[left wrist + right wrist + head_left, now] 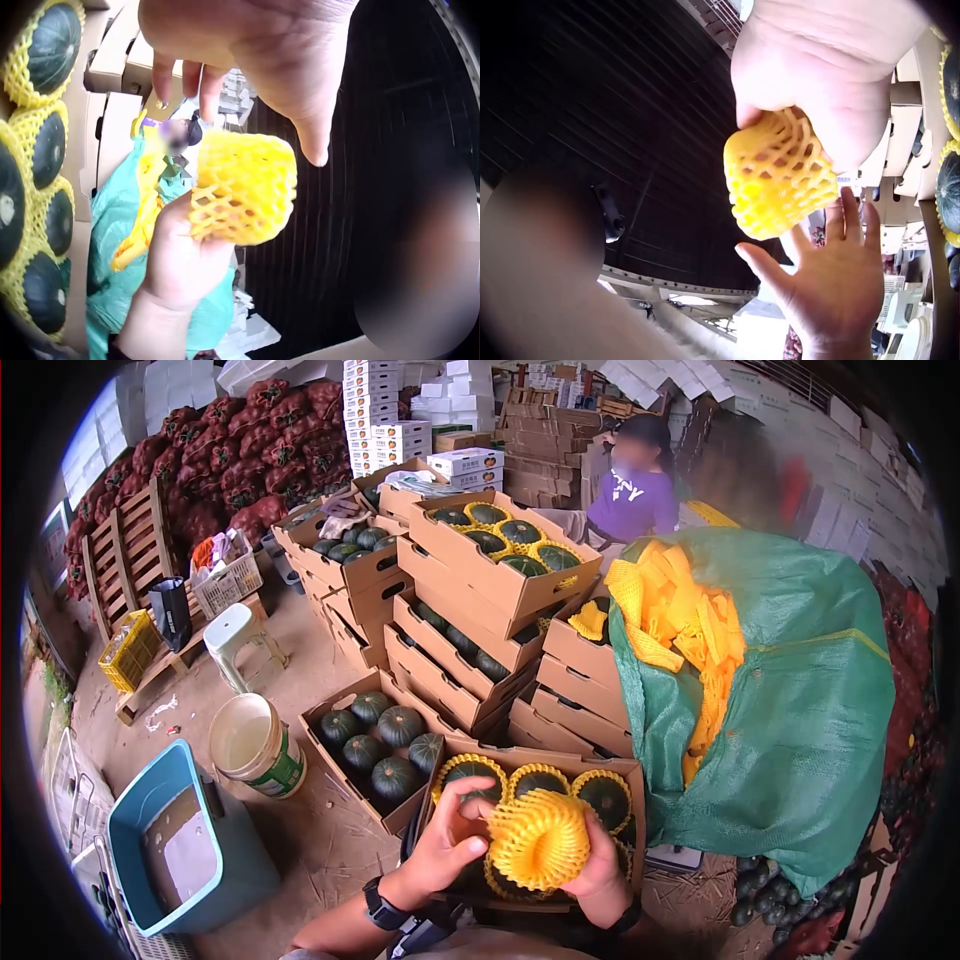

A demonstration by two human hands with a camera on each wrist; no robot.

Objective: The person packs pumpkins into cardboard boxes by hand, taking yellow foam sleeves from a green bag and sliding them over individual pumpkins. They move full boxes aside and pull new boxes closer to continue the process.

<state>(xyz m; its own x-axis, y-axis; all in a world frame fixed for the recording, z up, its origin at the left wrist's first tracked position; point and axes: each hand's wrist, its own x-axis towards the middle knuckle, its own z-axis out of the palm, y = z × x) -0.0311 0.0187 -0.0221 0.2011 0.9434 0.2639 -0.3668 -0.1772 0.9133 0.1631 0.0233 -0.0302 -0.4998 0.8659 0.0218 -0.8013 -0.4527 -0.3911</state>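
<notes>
In the head view my right hand [598, 865] holds a yellow foam net sleeve [538, 840], whose round opening faces me. The right wrist view shows the thumb and fingers of that hand at one end of the sleeve [780, 176]. My left hand [445, 845] is close beside the sleeve, fingers spread and nothing gripped. From the left wrist, the left hand [262, 60] appears above the sleeve, thumb apart from the fingers. Below both hands, an open cardboard box [640, 800] contains dark green squashes in yellow nets, partly hidden by the hands; one netted squash [605, 795] shows at its right.
Left of it, another box [318, 712] holds bare squashes. A green woven sack [800, 690] full of yellow foam nets [665, 605] stands at right. Stacked boxes [440, 680] rise ahead. A blue tub [245, 860] and bucket [245, 745] stand at left; a person [635, 500] sits behind.
</notes>
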